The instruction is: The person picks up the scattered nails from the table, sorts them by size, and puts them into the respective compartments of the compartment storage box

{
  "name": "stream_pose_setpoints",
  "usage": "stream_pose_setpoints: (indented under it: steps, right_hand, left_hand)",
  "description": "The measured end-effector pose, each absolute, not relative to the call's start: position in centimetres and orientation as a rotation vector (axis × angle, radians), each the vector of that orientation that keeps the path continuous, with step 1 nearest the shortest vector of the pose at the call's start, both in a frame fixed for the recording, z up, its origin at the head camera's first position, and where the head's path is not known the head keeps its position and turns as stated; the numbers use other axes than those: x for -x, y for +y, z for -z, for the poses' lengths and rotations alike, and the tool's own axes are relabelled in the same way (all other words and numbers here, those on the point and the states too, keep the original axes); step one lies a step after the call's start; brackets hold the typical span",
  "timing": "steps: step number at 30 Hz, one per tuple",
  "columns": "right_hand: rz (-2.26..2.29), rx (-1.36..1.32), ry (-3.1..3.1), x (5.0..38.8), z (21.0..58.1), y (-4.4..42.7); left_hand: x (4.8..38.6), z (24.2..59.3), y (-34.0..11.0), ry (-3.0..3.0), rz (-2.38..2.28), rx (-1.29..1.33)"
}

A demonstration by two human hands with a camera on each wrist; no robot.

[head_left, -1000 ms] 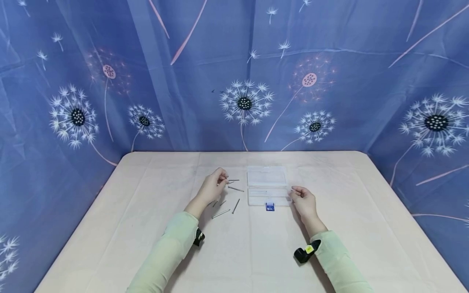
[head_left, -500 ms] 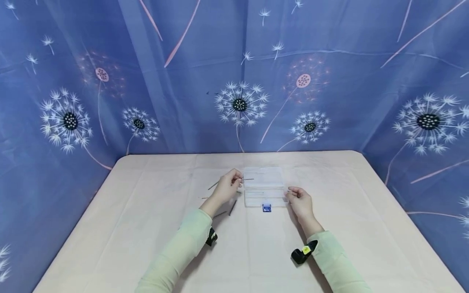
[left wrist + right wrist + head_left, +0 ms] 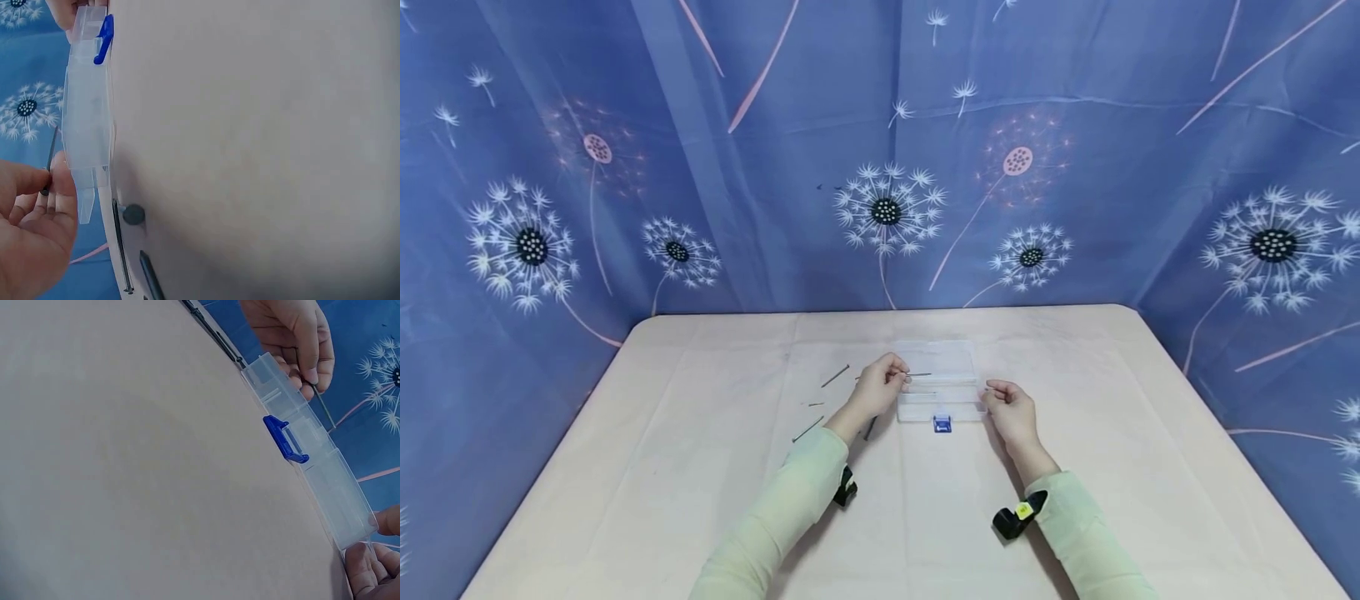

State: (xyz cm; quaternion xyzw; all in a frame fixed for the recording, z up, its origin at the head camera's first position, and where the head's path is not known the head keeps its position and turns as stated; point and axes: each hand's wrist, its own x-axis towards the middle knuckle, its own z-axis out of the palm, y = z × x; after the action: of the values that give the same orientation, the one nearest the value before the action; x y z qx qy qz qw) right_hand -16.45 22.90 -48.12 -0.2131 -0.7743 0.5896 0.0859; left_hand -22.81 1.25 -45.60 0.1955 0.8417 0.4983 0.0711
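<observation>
A clear plastic storage box (image 3: 958, 412) with a blue latch (image 3: 942, 424) lies with its lid (image 3: 951, 357) folded back. My left hand (image 3: 878, 388) pinches a thin dark nail (image 3: 52, 153) by its head end, between thumb and fingers. The nail points right, above the left part of the box, apart from it. My right hand (image 3: 1011, 412) holds the box's right end, thumb (image 3: 389, 520) above and fingers below. A thin line in the back compartment may be another nail; it is too small to tell.
Several loose nails lie left of the box, among them a long nail (image 3: 835, 376), a short nail (image 3: 816, 404) and another nail (image 3: 807, 429). My left arm partly covers others. A blue dandelion-print curtain (image 3: 775, 208) hangs behind the pale table (image 3: 700, 467).
My left hand has carried the nail rightward from the loose nails to over the box's left part. My right hand keeps its hold on the box's right end. The view has shifted slightly.
</observation>
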Motion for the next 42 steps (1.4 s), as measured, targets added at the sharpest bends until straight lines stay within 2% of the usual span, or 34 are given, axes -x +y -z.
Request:
stream_pose_setpoints:
  steps: [26, 42]
  right_hand:
    - [-1.737, 0.626, -2.323, 16.5, 47.9, 22.6]
    - [-1.744, 0.636, -2.308, 16.4, 48.3, 22.7]
  left_hand:
    - [22.5, 44.5, 2.0, 2.672, -1.162, -0.752]
    - [22.3, 44.6, 1.0, 2.687, -1.151, -0.851]
